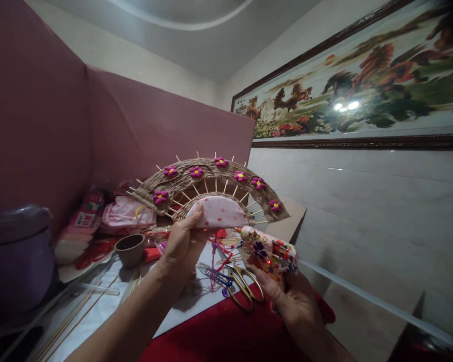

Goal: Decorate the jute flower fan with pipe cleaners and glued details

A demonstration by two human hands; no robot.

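My left hand [184,244] grips a fan-shaped craft piece [207,167] by its lower edge, thumb on the dotted pink fabric half-circle [224,211]. Twine covers the fan's outer band, which bears several magenta flowers [221,162] with yellow centres. Thin sticks radiate through it. In my right hand [296,301] is a glue gun [264,251] in a floral, beaded cover, with a small red light. Its tip points left, close to the fabric's lower right edge; whether it touches, I cannot tell. A beaded pink tassel [213,256] hangs below the fan.
Gold-handled scissors [245,286] and small blue snips [219,275] lie on a white sheet [181,314] over red cloth [204,337]. A brown cup [130,251], pink fabric bundle [130,213] and purple bin [18,261] stand left. Long sticks [73,317] lie front left.
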